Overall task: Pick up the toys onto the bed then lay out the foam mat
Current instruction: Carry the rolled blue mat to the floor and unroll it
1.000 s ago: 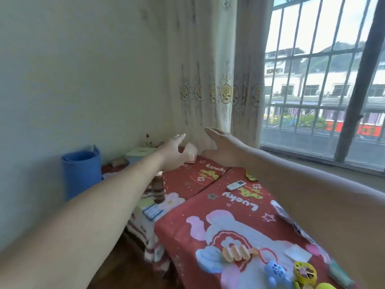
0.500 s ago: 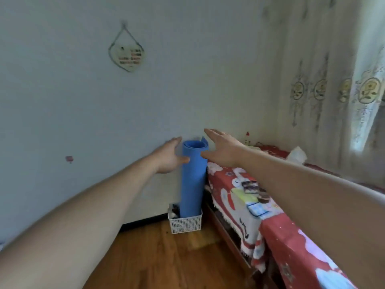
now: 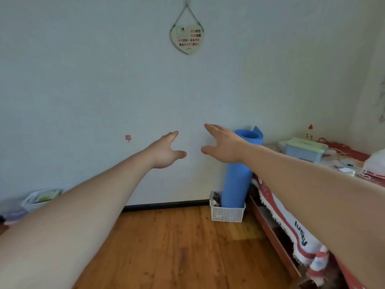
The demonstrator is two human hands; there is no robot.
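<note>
A rolled blue foam mat (image 3: 237,184) stands upright in a white mesh basket (image 3: 227,214) against the wall, beside the bed's corner. My left hand (image 3: 166,152) reaches forward with straight fingers and holds nothing, left of the mat. My right hand (image 3: 221,146) is stretched out too, fingers straight and empty, in front of the mat's top left edge; whether it touches the roll I cannot tell. The bed (image 3: 291,230), under a red printed cover, runs along the right. No toys show in this view.
Wooden floor (image 3: 177,247) spreads between me and the wall. A heart-shaped plaque (image 3: 186,39) hangs high on the wall. A blue box with a green lid (image 3: 304,149) sits at the bed's far end. A white tray (image 3: 41,198) lies at the far left.
My view has swung left from the window and bed to the wall. Both outstretched hands moved with it; the mat now sits right of my hands instead of between them.
</note>
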